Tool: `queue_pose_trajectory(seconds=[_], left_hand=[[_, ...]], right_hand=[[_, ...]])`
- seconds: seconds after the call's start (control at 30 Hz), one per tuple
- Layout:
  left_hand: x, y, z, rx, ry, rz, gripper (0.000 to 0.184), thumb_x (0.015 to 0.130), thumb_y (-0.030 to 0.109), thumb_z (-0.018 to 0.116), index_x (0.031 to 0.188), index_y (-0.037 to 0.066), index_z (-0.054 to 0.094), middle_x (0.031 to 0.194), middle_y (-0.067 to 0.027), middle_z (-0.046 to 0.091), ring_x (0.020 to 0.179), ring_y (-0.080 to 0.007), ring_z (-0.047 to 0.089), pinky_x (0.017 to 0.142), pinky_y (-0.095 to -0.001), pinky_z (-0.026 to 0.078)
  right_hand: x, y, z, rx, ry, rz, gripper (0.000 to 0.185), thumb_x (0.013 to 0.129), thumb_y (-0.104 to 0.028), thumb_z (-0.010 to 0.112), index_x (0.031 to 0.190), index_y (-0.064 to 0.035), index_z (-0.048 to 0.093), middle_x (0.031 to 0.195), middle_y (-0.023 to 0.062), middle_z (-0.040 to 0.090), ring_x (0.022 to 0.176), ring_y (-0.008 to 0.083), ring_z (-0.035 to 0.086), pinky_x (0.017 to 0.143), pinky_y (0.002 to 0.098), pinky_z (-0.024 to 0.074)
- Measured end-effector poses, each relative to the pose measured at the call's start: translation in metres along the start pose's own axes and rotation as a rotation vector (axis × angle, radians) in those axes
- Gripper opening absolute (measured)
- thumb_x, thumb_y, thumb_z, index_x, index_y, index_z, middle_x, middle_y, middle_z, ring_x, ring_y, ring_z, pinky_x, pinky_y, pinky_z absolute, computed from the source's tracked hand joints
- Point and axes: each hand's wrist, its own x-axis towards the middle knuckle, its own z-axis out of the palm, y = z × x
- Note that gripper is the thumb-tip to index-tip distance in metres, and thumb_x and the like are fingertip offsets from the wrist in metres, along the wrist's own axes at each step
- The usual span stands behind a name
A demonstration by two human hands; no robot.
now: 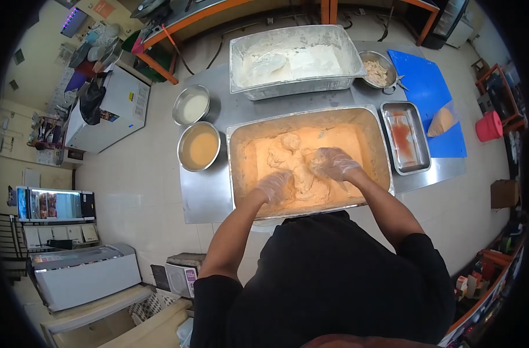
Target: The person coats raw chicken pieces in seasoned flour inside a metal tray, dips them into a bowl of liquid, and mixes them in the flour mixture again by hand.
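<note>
Left hand (274, 187) and right hand (335, 165), clear-gloved, curve at orange-coated irregular pieces (302, 178) inside a deep rectangular metal pan (311, 118); closure cannot be determined; pan sits near the black-clad torso (340, 272), presumably for two-handed reach.

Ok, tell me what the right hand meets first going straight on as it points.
Likely the orange-coated pieces in the deep tray, just left of the right hand; its fingers may already touch them, depth being unclear.

Fingertips of left hand (275, 187) and right hand (335, 164) indistinct amid orange powder (348, 136).
</note>
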Motion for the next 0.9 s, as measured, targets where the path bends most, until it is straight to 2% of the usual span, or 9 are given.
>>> queue_pose_trajectory(seconds=[0.03, 0.13, 0.2, 0.4, 0.5, 0.6, 0.7, 0.77, 0.9], left_hand=[[-0.005, 0.014, -0.007, 0.047, -0.088, -0.085, 0.053, 0.075, 0.024, 0.069, 0.122, 0.003, 0.057, 0.123, -0.0217, 0.061, 0.114, -0.0347, 0.058, 0.094, -0.0425, 0.047], [-0.018, 0.041, -0.013, 0.183, -0.278, -0.228, 0.042, 0.077, 0.020, 0.066, 0.115, 0.003, 0.062, 0.118, -0.0217, 0.064, 0.111, -0.0344, 0.061, 0.093, -0.0434, 0.049], [-0.021, 0.028, -0.006, 0.280, -0.316, -0.168, 0.034, 0.078, 0.018, 0.063, 0.109, 0.003, 0.066, 0.111, -0.0219, 0.066, 0.107, -0.0344, 0.064, 0.090, -0.0435, 0.050], [-0.036, 0.063, -0.074, -0.106, -0.014, -0.308, 0.030, 0.081, 0.021, 0.063, 0.102, 0.000, 0.066, 0.098, -0.0224, 0.068, 0.095, -0.0378, 0.065, 0.081, -0.0420, 0.052], [-0.012, 0.052, -0.033, -0.631, 0.195, -0.293, 0.035, 0.080, 0.027, 0.067, 0.102, 0.000, 0.064, 0.097, -0.0222, 0.068, 0.093, -0.0395, 0.064, 0.080, -0.0416, 0.050], [-0.001, 0.076, -0.018, -0.673, 0.549, -0.271, 0.037, 0.079, 0.028, 0.070, 0.104, 0.002, 0.062, 0.099, -0.0224, 0.067, 0.092, -0.0387, 0.063, 0.080, -0.0403, 0.050], [-0.004, 0.085, -0.018, -0.807, 0.515, -0.413, 0.032, 0.083, 0.024, 0.066, 0.107, 0.003, 0.062, 0.102, -0.0227, 0.067, 0.093, -0.0378, 0.064, 0.081, -0.0411, 0.050], [-0.001, 0.064, 0.014, -0.585, 0.583, -0.140, 0.025, 0.088, 0.022, 0.059, 0.103, 0.003, 0.062, 0.100, -0.0235, 0.066, 0.093, -0.0380, 0.064, 0.080, -0.0430, 0.050], [0.032, 0.008, 0.043, -0.112, 0.542, 0.016, 0.021, 0.092, 0.019, 0.048, 0.095, 0.003, 0.062, 0.096, -0.0246, 0.065, 0.092, -0.0390, 0.063, 0.078, -0.0460, 0.049]], right_hand=[[0.000, -0.001, 0.003, 0.010, 0.113, -0.081, 0.053, 0.085, -0.043, 0.063, 0.119, -0.0012, 0.060, 0.115, 0.0224, 0.064, 0.112, 0.0366, 0.058, 0.097, 0.0421, 0.0447], [0.000, -0.036, -0.034, 0.008, -0.154, 0.091, 0.052, 0.085, -0.042, 0.063, 0.119, -0.0023, 0.060, 0.117, 0.0227, 0.063, 0.114, 0.0372, 0.057, 0.098, 0.0422, 0.0441], [0.003, -0.016, -0.020, 0.015, -0.083, -0.003, 0.046, 0.086, -0.037, 0.061, 0.118, -0.0039, 0.060, 0.116, 0.0223, 0.063, 0.111, 0.0379, 0.059, 0.095, 0.0438, 0.0459], [0.004, -0.043, -0.042, -0.036, -0.124, 0.046, 0.042, 0.085, -0.030, 0.059, 0.119, -0.0054, 0.060, 0.116, 0.0226, 0.063, 0.108, 0.0390, 0.060, 0.093, 0.0450, 0.0469], [0.003, -0.048, -0.017, -0.011, -0.127, -0.028, 0.040, 0.086, -0.027, 0.058, 0.120, -0.0049, 0.060, 0.117, 0.0232, 0.062, 0.108, 0.0399, 0.059, 0.094, 0.0454, 0.0463], [0.013, -0.026, 0.038, 0.041, -0.132, -0.119, 0.044, 0.087, -0.027, 0.057, 0.123, -0.0006, 0.056, 0.118, 0.0257, 0.061, 0.110, 0.0407, 0.058, 0.095, 0.0457, 0.0455], [0.024, -0.024, 0.040, -0.003, -0.337, -0.117, 0.056, 0.085, -0.031, 0.061, 0.127, 0.0034, 0.050, 0.121, 0.0304, 0.057, 0.112, 0.0418, 0.055, 0.096, 0.0461, 0.0441], [0.018, -0.048, 0.016, -0.005, -0.575, -0.063, 0.061, 0.082, -0.032, 0.063, 0.130, 0.0030, 0.048, 0.121, 0.0327, 0.056, 0.114, 0.0419, 0.054, 0.096, 0.0468, 0.0435], [0.012, -0.058, 0.037, -0.008, -0.350, 0.006, 0.046, 0.081, -0.022, 0.062, 0.121, -0.0009, 0.051, 0.111, 0.0264, 0.062, 0.107, 0.0424, 0.058, 0.090, 0.0457, 0.0463]])
